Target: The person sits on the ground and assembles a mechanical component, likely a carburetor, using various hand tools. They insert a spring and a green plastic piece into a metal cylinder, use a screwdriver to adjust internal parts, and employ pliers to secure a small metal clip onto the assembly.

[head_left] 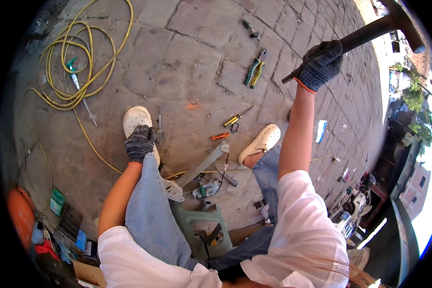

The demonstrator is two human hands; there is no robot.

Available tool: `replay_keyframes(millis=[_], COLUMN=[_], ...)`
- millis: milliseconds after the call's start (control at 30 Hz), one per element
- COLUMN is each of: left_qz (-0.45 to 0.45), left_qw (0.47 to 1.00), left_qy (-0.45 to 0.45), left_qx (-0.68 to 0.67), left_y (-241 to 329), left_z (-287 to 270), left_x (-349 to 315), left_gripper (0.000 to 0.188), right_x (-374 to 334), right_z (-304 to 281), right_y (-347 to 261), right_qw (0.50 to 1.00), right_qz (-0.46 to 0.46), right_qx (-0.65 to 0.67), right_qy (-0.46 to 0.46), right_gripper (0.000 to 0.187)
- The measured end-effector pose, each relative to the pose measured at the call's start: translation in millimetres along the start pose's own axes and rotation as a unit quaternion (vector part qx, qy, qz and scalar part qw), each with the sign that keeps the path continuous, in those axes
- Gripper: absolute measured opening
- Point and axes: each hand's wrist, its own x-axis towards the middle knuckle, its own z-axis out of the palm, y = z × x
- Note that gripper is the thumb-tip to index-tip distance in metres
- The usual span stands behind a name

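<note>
My right hand (321, 65), in a dark knit glove, is raised high at the upper right and grips the handle of a hammer (384, 26) whose dark head points up near the frame's rim. My left hand (140, 143), gloved the same way, is closed and rests on my left knee, just over my white shoe (135, 120). Between my feet on the paving lies a grey metal bar (204, 163) with a small metal part (206, 188) below it. I sit on a green plastic stool (201, 225).
Green-handled pliers (254, 71), a yellow-handled screwdriver (235, 119), an orange tool (220, 137) and a thin metal rod (160, 126) lie on the stone paving. A coiled yellow hose (72, 62) lies at the upper left. Boxes and clutter (62, 230) sit at the lower left; a motorbike (350, 206) stands at the right.
</note>
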Motion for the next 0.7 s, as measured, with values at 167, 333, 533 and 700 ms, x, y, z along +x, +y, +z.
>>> replay_keyframes(millis=[167,333,533,700], left_qz=[-0.025,-0.005,0.002,-0.021], left_qw=[0.999,1.0,0.998,0.997], left_qy=[-0.042,-0.011,-0.048,-0.055], left_qx=[0.02,0.027,0.047,0.055], left_y=[2,4,2,2], left_z=[-5,8,7,1], left_x=[-3,-1,2,0], left_gripper=[0.024,0.024,0.026,0.028], right_x=[-66,-95,-67,-59], right_z=[-6,-32,-96,-92], right_y=[118,234,213,111], right_qw=[0.936,0.839,0.869,0.945], right_qz=[0.045,0.333,0.466,0.293], right_qx=[-0.348,-0.427,-0.159,-0.131], right_qy=[0.016,0.047,0.047,0.056], right_gripper=[0.04,0.075,0.056,0.046])
